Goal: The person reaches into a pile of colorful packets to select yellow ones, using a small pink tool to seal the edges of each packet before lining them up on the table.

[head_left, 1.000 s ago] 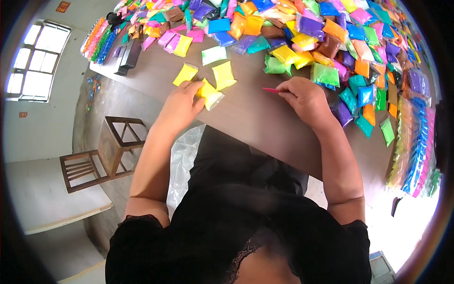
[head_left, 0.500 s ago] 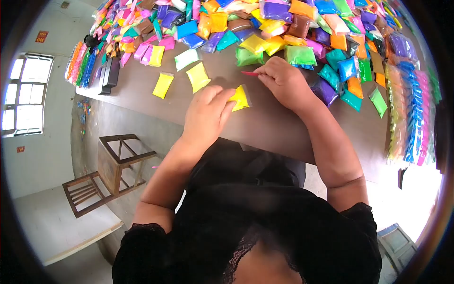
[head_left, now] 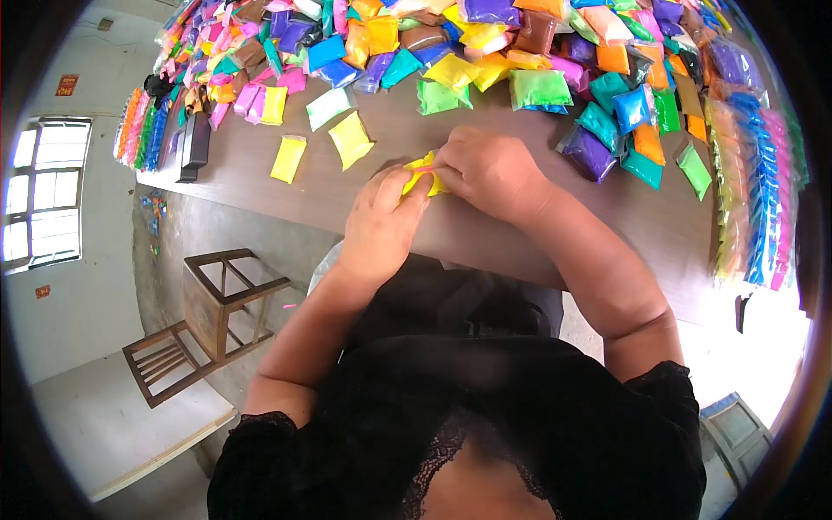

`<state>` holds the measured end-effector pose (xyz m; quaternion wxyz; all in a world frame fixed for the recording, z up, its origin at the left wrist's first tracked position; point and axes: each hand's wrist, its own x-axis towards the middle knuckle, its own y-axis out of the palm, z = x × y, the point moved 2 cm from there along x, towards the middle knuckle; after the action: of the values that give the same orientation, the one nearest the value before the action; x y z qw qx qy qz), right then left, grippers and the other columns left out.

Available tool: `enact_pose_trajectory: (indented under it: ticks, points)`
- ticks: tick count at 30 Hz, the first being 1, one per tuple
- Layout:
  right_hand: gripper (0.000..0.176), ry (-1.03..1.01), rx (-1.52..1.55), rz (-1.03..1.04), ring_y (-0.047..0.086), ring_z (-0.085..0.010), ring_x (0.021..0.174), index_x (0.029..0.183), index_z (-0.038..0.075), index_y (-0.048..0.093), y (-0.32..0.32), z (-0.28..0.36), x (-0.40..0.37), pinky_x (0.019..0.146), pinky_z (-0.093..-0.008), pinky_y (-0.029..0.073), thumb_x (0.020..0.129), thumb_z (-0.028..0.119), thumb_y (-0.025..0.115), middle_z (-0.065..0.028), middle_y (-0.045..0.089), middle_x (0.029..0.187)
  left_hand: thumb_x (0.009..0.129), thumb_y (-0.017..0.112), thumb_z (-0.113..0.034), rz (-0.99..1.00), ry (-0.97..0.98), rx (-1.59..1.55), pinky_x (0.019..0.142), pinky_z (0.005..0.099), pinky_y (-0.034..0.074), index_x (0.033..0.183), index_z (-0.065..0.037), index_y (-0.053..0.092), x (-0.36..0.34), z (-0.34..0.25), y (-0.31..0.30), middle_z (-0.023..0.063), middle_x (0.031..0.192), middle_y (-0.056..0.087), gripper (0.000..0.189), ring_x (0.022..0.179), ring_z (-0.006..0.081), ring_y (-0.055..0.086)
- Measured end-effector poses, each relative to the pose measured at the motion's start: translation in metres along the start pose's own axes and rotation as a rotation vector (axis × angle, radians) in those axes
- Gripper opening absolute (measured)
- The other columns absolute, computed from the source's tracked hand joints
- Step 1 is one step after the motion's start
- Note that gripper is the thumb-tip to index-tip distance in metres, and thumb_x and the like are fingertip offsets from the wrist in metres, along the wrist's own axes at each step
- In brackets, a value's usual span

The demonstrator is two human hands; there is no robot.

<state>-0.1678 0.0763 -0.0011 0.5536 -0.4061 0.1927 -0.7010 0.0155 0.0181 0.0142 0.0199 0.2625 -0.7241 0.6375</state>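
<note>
My left hand [head_left: 379, 221] is closed on the near left edge of a small yellow packet [head_left: 411, 185], its fingers bent over the plastic. Against the packet's far right side, my right hand [head_left: 494, 173] pinches a thin red strip [head_left: 423, 171], which lies across the yellow surface. Most of the strip and part of the packet are hidden by the fingers. To the left on the table lie two more yellow packets, one nearer [head_left: 351, 140] and one farther off [head_left: 289, 159]. A pale green packet [head_left: 330, 108] rests behind them.
A heap of colourful packets [head_left: 399, 39] covers the back of the brown table [head_left: 243, 186]. Long strips of packets [head_left: 752, 191] hang over the right end. A black box [head_left: 194, 143] stands at the left; a wooden chair [head_left: 206, 316] is on the floor.
My right hand has moved left and towards me, bringing the red strip from above the table onto the yellow packet. My left hand keeps hold of the packet.
</note>
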Motion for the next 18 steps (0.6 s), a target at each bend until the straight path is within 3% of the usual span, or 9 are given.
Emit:
enact_pose_trajectory:
  ticks: [1,3,7,11,13,15,18]
  points:
    - [0.01,0.002,0.0,0.002,0.064,-0.0288,0.081,0.092,0.01,0.071,0.0,-0.001,0.001,0.068,-0.0412,0.053,0.085,0.017,0.069,-0.0069,0.063,0.086,0.082,0.074,-0.008,0.001,0.001,0.022,0.091,0.0429,0.051,0.114,-0.007,0.069,0.0,-0.001,0.001,0.0118,0.116,0.058,0.032,0.11,0.0335,0.06]
    - [0.008,0.027,-0.298,0.024,0.064,-0.0278,0.08,0.088,0.012,0.07,-0.002,-0.003,0.004,0.065,-0.0412,0.053,0.085,0.019,0.067,-0.0059,0.061,0.083,0.083,0.074,-0.008,0.012,-0.001,0.028,0.091,0.0429,0.051,0.114,-0.008,0.069,-0.001,0.0,0.002,0.0121,0.116,0.057,0.032,0.11,0.0336,0.06]
    - [0.006,-0.043,-0.113,-0.109,0.064,-0.0271,0.078,0.087,0.013,0.07,-0.002,-0.003,0.001,0.064,-0.0403,0.053,0.085,0.018,0.067,-0.005,0.06,0.082,0.086,0.066,-0.01,0.031,0.024,0.024,0.092,0.0443,0.049,0.114,-0.007,0.069,-0.001,0.001,0.003,0.0119,0.118,0.053,0.028,0.113,0.0338,0.057]
    - [0.006,0.038,-0.234,-0.016,0.064,-0.0266,0.079,0.085,0.013,0.069,0.002,-0.005,0.004,0.063,-0.04,0.053,0.085,0.018,0.066,-0.005,0.059,0.083,0.083,0.072,-0.007,0.019,-0.006,0.028,0.09,0.0425,0.051,0.114,-0.008,0.07,0.0,-0.001,0.002,0.0132,0.113,0.056,0.031,0.109,0.0338,0.06]
    - [0.007,0.095,-0.342,0.001,0.064,-0.0266,0.079,0.084,0.013,0.068,-0.001,-0.008,0.006,0.063,-0.0402,0.053,0.085,0.019,0.066,-0.0051,0.059,0.083,0.086,0.066,-0.008,0.025,0.012,0.039,0.093,0.0447,0.049,0.114,-0.007,0.069,-0.001,0.0,0.003,0.0127,0.117,0.053,0.028,0.114,0.034,0.057]
    - [0.009,-0.091,-0.121,-0.135,0.063,-0.0267,0.076,0.08,0.012,0.066,-0.003,-0.001,0.001,0.06,-0.0403,0.052,0.085,0.02,0.066,-0.0052,0.059,0.082,0.085,0.066,-0.008,0.031,0.005,0.038,0.093,0.0447,0.049,0.113,-0.007,0.069,0.001,-0.002,0.001,0.0127,0.117,0.053,0.028,0.114,0.034,0.057]
    - [0.012,-0.069,-0.222,-0.017,0.066,-0.0292,0.076,0.081,0.009,0.065,0.002,0.001,0.002,0.063,-0.0423,0.055,0.086,0.019,0.062,-0.008,0.061,0.084,0.085,0.067,-0.009,0.045,-0.007,0.033,0.093,0.0446,0.049,0.113,-0.007,0.07,-0.001,-0.002,0.003,0.0127,0.116,0.053,0.028,0.114,0.034,0.057]
